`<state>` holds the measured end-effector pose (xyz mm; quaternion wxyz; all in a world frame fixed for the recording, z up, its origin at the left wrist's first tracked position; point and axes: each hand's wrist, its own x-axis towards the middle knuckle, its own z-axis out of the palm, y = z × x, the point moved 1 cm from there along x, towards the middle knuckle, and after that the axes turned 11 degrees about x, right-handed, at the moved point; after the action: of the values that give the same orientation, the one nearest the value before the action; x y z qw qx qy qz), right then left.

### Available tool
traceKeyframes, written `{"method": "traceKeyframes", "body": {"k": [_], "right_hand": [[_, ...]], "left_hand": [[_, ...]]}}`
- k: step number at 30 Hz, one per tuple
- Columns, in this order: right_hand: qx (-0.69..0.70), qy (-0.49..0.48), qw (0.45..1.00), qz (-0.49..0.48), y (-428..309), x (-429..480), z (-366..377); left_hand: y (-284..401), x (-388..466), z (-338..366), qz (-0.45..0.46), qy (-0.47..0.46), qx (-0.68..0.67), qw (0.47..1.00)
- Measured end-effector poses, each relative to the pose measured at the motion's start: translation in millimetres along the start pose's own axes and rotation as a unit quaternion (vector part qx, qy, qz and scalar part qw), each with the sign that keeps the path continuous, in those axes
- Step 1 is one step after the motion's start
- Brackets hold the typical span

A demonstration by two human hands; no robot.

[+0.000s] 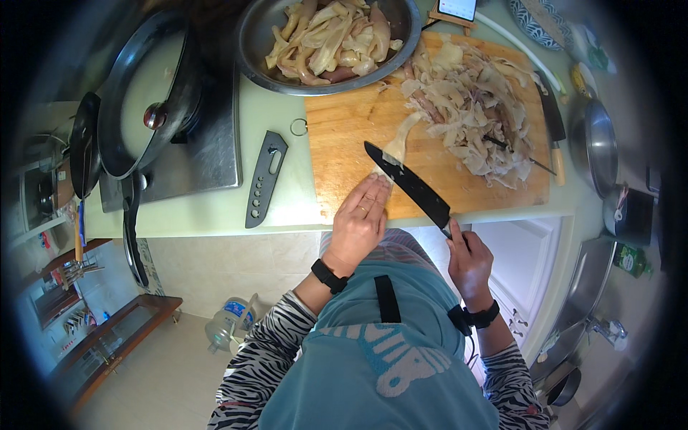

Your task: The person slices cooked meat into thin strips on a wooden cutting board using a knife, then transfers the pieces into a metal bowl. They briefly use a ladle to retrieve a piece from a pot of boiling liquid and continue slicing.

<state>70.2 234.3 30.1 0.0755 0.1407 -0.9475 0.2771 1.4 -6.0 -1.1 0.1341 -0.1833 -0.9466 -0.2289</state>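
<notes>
My right hand [468,258] grips the handle of a black-bladed kitchen knife [416,188], whose blade slants up and left over the front of the wooden cutting board [355,129]. With its fingers flat, my left hand [363,215] presses a pale strip of what looks like meat or skin [398,142] on the board; the blade lies across this strip, just beyond my fingertips. A heap of sliced pale pieces [478,107] covers the board's right part. Behind the board's left part, a steel bowl [252,70] holds larger uncut pieces.
Left of the board lies a black perforated blade guard [266,180]. A wok [115,166] with cloudy liquid stands on the stove [215,172]. Another knife [551,113] and a wooden-handled tool [559,166] lie at the board's right edge. A phone [457,8] stands behind; a sink [578,290] is at right.
</notes>
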Motion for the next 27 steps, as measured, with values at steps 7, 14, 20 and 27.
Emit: {"method": "traceKeyframes", "body": {"k": [7,14,20,27], "right_hand": [[-0.010,-0.020,0.999,0.030,-7,31,37],[-0.016,-0.003,0.999,0.028,-5,3,1],[-0.021,0.007,0.999,0.035,-7,25,31],[-0.036,0.014,0.999,0.037,-7,-4,6]], "left_hand": [[-2,-1,2,0.014,-0.005,0.014,1.000],[-3,-1,0,0.007,-0.008,0.008,1.000],[-1,0,0,0.007,0.001,-0.007,1.000],[-2,1,-1,0.005,0.000,-0.006,1.000]]}}
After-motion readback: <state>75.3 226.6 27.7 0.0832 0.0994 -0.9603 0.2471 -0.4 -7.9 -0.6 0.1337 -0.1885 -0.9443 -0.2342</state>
